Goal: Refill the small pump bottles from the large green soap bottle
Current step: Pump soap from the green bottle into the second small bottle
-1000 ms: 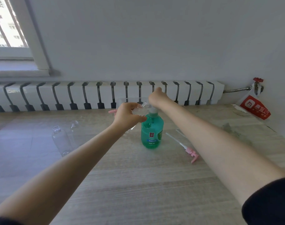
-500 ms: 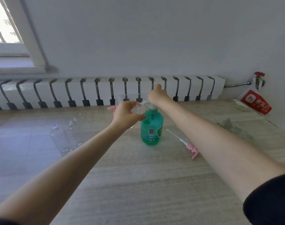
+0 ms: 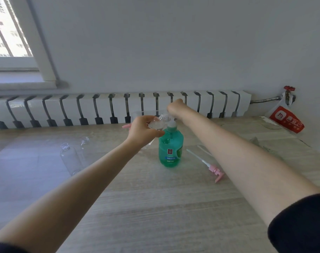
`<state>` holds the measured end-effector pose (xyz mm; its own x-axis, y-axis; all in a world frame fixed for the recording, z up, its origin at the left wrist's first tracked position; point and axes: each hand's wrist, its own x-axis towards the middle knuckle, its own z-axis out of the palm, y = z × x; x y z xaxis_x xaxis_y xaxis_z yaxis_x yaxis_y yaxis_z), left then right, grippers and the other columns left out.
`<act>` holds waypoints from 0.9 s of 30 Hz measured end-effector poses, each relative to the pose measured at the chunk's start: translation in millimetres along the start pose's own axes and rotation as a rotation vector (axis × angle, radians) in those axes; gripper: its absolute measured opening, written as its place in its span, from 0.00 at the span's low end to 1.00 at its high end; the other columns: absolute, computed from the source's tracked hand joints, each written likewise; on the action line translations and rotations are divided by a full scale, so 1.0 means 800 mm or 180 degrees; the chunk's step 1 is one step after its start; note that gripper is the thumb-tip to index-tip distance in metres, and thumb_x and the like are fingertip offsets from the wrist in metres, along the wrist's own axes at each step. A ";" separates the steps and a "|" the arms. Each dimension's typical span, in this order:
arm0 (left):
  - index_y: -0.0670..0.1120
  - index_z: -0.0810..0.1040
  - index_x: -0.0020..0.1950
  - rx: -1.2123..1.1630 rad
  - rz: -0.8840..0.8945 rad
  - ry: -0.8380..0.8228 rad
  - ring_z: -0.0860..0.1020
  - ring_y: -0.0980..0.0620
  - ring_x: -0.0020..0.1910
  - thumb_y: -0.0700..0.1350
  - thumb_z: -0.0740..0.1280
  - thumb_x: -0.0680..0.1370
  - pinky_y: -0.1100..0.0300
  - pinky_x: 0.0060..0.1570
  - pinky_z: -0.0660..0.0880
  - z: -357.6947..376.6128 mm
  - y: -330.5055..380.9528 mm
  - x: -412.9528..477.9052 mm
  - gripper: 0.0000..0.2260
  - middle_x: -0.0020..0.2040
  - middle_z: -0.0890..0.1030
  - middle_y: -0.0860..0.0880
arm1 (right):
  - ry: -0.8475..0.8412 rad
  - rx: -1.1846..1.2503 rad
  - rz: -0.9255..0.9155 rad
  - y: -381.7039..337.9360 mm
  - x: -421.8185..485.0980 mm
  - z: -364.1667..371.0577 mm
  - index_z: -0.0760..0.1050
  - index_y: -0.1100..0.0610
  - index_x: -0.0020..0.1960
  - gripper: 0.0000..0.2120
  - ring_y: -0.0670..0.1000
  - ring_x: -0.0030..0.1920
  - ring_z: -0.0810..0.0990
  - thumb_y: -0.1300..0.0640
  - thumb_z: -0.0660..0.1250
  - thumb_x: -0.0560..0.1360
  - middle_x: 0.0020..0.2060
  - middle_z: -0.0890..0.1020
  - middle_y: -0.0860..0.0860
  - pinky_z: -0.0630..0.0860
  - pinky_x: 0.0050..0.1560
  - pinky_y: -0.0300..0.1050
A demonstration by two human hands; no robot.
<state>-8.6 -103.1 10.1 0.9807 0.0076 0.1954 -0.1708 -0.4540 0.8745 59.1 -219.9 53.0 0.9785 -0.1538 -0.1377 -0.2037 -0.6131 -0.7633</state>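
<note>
The large green soap bottle [image 3: 171,150] with its white pump head [image 3: 171,123] stands upright near the middle of the pale wood-grain surface [image 3: 155,207], label toward the camera. The right hand [image 3: 175,108] sits on top of the pump head with the wrist bent down. Its fingers are hidden behind the hand, so I cannot tell whether they curl round the pump or press flat on it. The left hand [image 3: 141,129] grips a small clear plastic bottle [image 3: 156,124] between thumb and curled fingers. It holds the bottle tilted just left of the pump, with the open threaded mouth close against the spout.

To the right of the green bottle, a pink pump top with a long white tube [image 3: 216,172] lies flat on the surface. Well apart to the left are two more uncapped clear bottles, a nearer empty bottle [image 3: 70,159] and a farther empty bottle [image 3: 84,140] that is faint and hard to make out. A white ribbed radiator [image 3: 100,108] runs along the wall behind, and a red and white bag [image 3: 286,121] hangs at the far right
</note>
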 end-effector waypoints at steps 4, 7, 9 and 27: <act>0.41 0.78 0.60 -0.0019 -0.0004 -0.0039 0.76 0.60 0.41 0.36 0.75 0.69 0.64 0.43 0.72 0.000 0.000 0.001 0.19 0.49 0.80 0.49 | 0.0041 -0.0016 0.0056 0.000 0.001 0.002 0.53 0.62 0.74 0.26 0.56 0.63 0.71 0.61 0.56 0.79 0.68 0.66 0.60 0.68 0.48 0.43; 0.41 0.77 0.61 -0.0020 -0.0010 -0.0031 0.76 0.61 0.41 0.36 0.75 0.69 0.63 0.45 0.72 0.000 0.000 0.002 0.20 0.48 0.78 0.50 | 0.0091 -0.0173 0.0035 -0.001 0.002 0.004 0.48 0.63 0.75 0.28 0.57 0.63 0.71 0.61 0.55 0.80 0.69 0.65 0.61 0.68 0.47 0.44; 0.41 0.77 0.61 0.0009 -0.0019 -0.0024 0.76 0.59 0.42 0.37 0.75 0.69 0.61 0.46 0.72 0.000 -0.002 0.003 0.21 0.48 0.78 0.51 | 0.0089 -0.0285 0.0025 0.002 0.006 0.007 0.47 0.62 0.76 0.27 0.58 0.65 0.69 0.60 0.54 0.80 0.71 0.62 0.61 0.69 0.52 0.47; 0.40 0.78 0.59 0.0026 0.0027 -0.0059 0.80 0.50 0.47 0.36 0.75 0.68 0.56 0.50 0.78 0.004 -0.009 0.001 0.20 0.48 0.80 0.48 | 0.0070 -0.0213 -0.0170 0.018 0.010 0.016 0.49 0.59 0.77 0.27 0.59 0.69 0.66 0.60 0.53 0.80 0.73 0.59 0.59 0.67 0.64 0.50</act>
<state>-6.2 -102.4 2.9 0.9808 -0.0126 0.1944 -0.1782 -0.4611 0.8693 64.4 -219.8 33.0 0.9872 -0.1359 -0.0834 -0.1537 -0.6712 -0.7252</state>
